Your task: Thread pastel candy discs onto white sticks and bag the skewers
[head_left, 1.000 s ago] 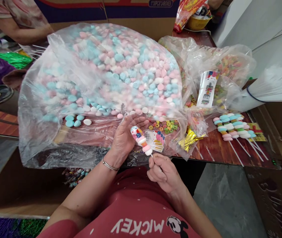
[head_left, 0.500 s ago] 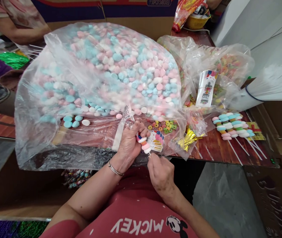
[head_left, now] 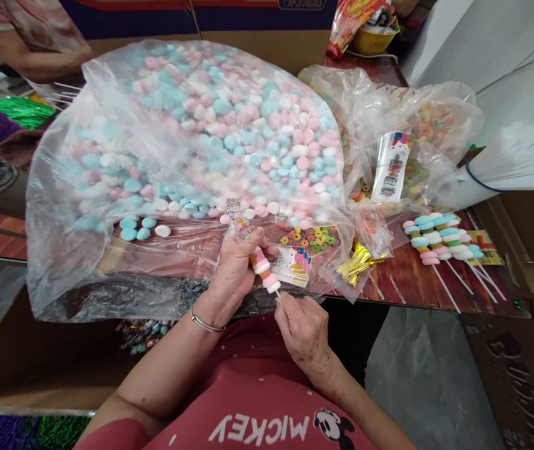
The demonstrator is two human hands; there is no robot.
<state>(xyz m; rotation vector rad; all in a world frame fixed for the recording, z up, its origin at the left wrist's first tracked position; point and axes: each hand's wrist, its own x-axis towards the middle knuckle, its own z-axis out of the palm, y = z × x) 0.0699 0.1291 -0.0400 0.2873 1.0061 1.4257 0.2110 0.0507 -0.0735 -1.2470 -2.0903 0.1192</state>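
Observation:
My left hand [head_left: 233, 265] is closed around a clear printed candy wrapper [head_left: 235, 214], whose flat end sticks out past the fingers. Partly inside it is a marshmallow skewer [head_left: 267, 276] with white, pink and orange pieces; the lower marshmallows show below my fingers. With a fist-like grip, my right hand [head_left: 303, 328] holds the skewer's white stick at its lower end. Beside my left hand lies a fanned stack of printed cards [head_left: 292, 265]. Just beyond are loose gummy rings [head_left: 311, 237] on the plastic.
A large clear bag of marshmallows [head_left: 229, 125] covers much of the table. To the right lie gold twist ties [head_left: 363, 262], finished marshmallow skewers [head_left: 440, 237], banded cards [head_left: 391, 167] and a bundle of white sticks [head_left: 524, 156]. Another person's arm [head_left: 44, 62] is at the upper left.
My left hand has shifted slightly left, and the wrapper now points further away from me. More of the skewer's upper part shows along my fingers. My right hand has barely moved.

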